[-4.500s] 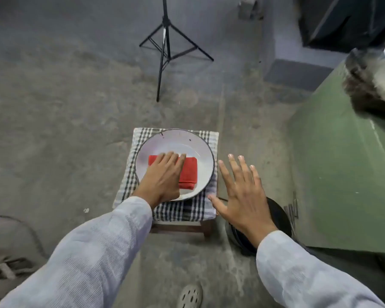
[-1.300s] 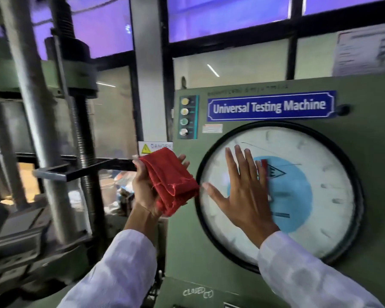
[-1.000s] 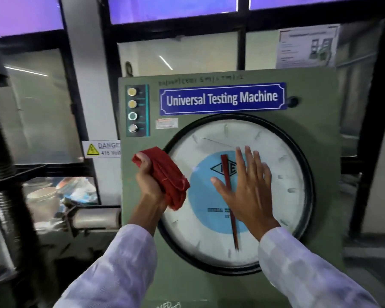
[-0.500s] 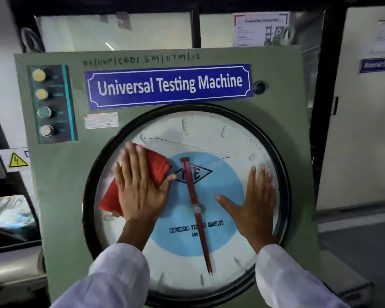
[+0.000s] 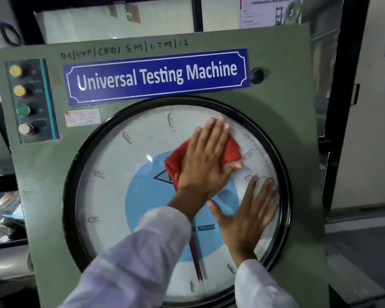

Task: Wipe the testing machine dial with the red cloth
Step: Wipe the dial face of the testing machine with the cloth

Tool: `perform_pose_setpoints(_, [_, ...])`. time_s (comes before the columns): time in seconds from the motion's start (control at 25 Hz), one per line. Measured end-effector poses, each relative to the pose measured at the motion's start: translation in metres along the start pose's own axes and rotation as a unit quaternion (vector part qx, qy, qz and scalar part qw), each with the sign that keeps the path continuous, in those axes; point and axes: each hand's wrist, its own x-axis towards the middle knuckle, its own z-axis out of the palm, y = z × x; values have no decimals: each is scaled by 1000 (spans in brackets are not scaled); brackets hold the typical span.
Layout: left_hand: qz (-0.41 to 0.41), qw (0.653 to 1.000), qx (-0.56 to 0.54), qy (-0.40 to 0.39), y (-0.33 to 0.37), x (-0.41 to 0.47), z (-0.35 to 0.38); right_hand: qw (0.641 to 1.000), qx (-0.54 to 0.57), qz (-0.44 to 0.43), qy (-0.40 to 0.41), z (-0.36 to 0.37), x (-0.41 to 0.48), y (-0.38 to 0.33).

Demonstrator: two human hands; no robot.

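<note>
So the left hand [image 5: 206,161], fingers flat and spread, is now pressing the crumpled red cloth [image 5: 230,152] on the upper right of the big round glass-fronted dial [image 5: 120,196], having swept over from the left, while the open right hand [image 5: 248,215] is bracing below.

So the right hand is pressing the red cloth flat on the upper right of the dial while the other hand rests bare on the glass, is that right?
Wrong hand: the head view shows the left hand pressing the red cloth on the dial; the right hand is bare.

Long white sleeves [image 5: 129,263], bare hands [image 5: 206,162]
</note>
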Motion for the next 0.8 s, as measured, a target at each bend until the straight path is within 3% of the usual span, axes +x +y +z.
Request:
perform_pose_setpoints(0.08, [34,999,-14,-11,28,3,9,1000,0,-4,-10,0,-2,0])
perform_pose_setpoints(0.2, [45,999,15,9,0,-4,0,999,-7,-32,-27,-4,4,4])
perform_pose_setpoints(0.36, [-170,981,77,47,-81,-61,-17,984,-40,-157,-74,-11,26,27])
perform_pose_setpoints(0.48, [-312,946,59,60,-96,-89,-23,985,-39,-152,-72,-14,30,31])
perform_pose_setpoints(0.56, [-346,934,40,81,-75,-74,-19,985,-45,-149,-69,-13,28,26])
perform_pose_setpoints(0.64, [-261,962,30,72,-43,-56,-8,986,-46,-148,-61,-13,27,26])
perform_pose_setpoints(0.72, [-107,994,19,25,-8,-47,6,986,-45,-150,-57,-12,27,31])
perform_pose_setpoints(0.8, [8,1000,16,-19,6,-44,12,986,-47,-152,-51,-11,25,34])
